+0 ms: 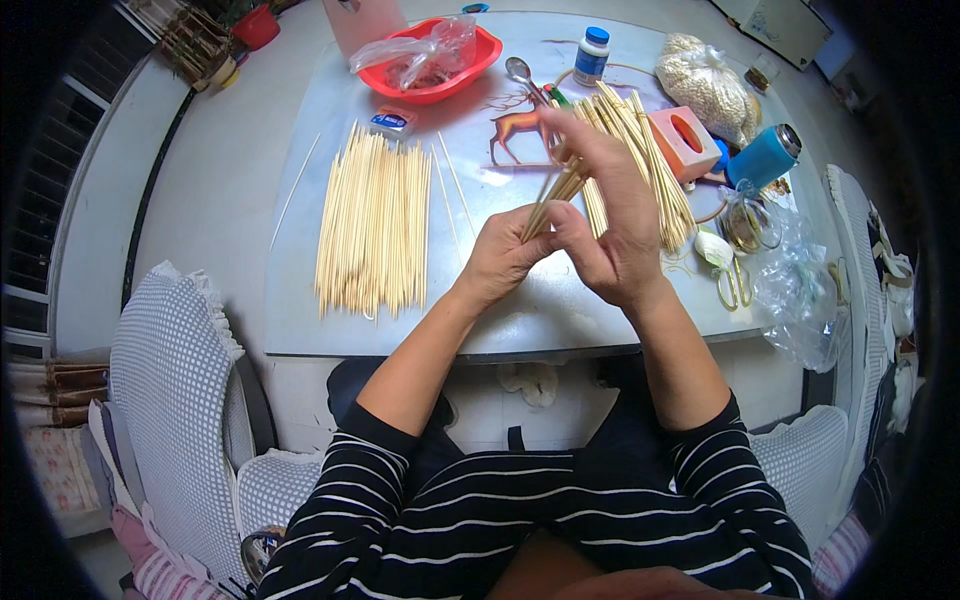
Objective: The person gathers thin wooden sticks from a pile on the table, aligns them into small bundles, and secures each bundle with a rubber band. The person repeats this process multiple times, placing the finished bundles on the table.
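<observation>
My left hand (504, 251) grips the lower ends of a small bunch of thin wooden skewers (556, 196), which slants up to the right over the table. Around the bunch's right side is my right hand (611, 217), slightly blurred, its thumb near the sticks and its fingers raised; whether it grips any is not clear. Left of my hands, a wide layer of loose skewers (375, 225) lies on the table, with a few single sticks beside it. Beyond my right hand lie tied-looking bundles of skewers (660, 176), partly hidden by that hand.
A red plastic basin (480, 60) holding a plastic bag stands at the back. A spoon (519, 71), white bottle (592, 56), bag of pale pieces (705, 86), tissue box (684, 142), blue flask (765, 156), scissors (731, 289) and clear plastic bag (799, 289) lie toward the right.
</observation>
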{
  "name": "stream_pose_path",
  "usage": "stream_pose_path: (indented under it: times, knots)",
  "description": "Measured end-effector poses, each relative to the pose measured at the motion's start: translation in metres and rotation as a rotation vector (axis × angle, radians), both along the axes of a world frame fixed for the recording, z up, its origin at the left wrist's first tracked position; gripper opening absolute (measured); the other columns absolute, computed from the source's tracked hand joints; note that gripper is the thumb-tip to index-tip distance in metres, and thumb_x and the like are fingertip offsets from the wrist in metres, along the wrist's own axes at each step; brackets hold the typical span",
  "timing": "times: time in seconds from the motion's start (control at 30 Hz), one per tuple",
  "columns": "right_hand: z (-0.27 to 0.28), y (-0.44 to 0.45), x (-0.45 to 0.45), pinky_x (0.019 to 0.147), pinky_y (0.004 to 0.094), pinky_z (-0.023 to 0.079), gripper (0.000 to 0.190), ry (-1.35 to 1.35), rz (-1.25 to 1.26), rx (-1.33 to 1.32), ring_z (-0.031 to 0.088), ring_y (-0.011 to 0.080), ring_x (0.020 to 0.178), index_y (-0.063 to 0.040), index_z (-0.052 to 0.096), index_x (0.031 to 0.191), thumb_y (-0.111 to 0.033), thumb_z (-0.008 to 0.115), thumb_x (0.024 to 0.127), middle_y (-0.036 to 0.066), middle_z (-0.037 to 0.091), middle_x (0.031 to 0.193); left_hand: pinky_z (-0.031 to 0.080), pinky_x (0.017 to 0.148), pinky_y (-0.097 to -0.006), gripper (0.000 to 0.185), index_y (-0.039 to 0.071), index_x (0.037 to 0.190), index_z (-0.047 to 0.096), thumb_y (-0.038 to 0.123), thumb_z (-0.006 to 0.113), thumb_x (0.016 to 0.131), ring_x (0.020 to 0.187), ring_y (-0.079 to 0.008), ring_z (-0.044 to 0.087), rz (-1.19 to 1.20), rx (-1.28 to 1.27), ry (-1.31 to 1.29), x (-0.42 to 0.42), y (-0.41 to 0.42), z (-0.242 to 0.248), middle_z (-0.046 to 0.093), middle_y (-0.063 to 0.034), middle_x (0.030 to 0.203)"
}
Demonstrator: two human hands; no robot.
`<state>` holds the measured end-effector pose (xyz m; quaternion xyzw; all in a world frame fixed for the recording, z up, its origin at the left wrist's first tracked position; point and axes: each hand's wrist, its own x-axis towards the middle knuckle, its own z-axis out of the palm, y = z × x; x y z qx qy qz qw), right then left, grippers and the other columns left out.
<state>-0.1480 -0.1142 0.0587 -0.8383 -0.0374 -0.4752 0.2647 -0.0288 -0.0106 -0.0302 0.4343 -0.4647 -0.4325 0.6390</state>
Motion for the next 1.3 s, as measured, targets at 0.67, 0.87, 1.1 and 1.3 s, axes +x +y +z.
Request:
stream_pose_path:
  times: [0.67, 0.87, 1.1, 1.3]
  knots:
    - [0.042, 0.006, -0.008, 0.052, 0.016, 0.05, 0.064, 0.054, 0.151, 0.506, 0.061, 0.0023, 0.062, -0.011, 0.045, 0.146, 0.004, 0.064, 0.088, 0.011, 0.067, 0.125, 0.027, 0.055, -0.0245, 0.042, 0.008, 0.078, 0.052, 0.044, 0.066, 0.095, 0.064, -0.0054, 0.03, 0.142, 0.054, -0.031, 0.021, 0.007, 0.013, 0.036, 0.009, 0.067]
    - [0.04, -0.007, -0.002, 0.064, 0.0163, 0.051, 0.087, 0.258, 0.064, 0.283, 0.066, 0.0043, 0.078, -0.013, 0.034, 0.152, -0.004, 0.079, 0.078, 0.011, 0.067, 0.125, 0.026, 0.055, -0.0244, 0.049, 0.009, 0.072, 0.052, 0.052, 0.065, 0.093, 0.063, -0.0059, 0.03, 0.038, 0.168, -0.145, 0.021, 0.01, 0.024, 0.036, 0.0084, 0.067]
    - [0.036, -0.014, 0.0, 0.064, 0.0186, 0.05, 0.074, 0.419, 0.045, 0.278, 0.067, 0.0087, 0.084, -0.012, 0.039, 0.15, -0.007, 0.073, 0.084, 0.009, 0.069, 0.104, 0.023, 0.047, -0.0245, 0.068, 0.013, 0.064, 0.045, 0.075, 0.043, 0.091, 0.053, -0.0048, 0.03, -0.019, 0.146, -0.016, 0.025, 0.012, 0.012, 0.036, 0.007, 0.058]
    - [0.036, -0.019, -0.003, 0.056, 0.0259, 0.042, 0.027, 0.321, -0.083, 0.185, 0.05, 0.0106, 0.061, -0.004, 0.058, 0.093, -0.02, 0.077, 0.083, 0.002, 0.05, 0.067, 0.017, 0.041, -0.0237, 0.075, 0.015, 0.059, 0.035, 0.084, 0.029, 0.087, 0.044, -0.0052, 0.024, -0.009, 0.11, 0.226, 0.016, 0.012, 0.028, 0.029, 0.0063, 0.052]
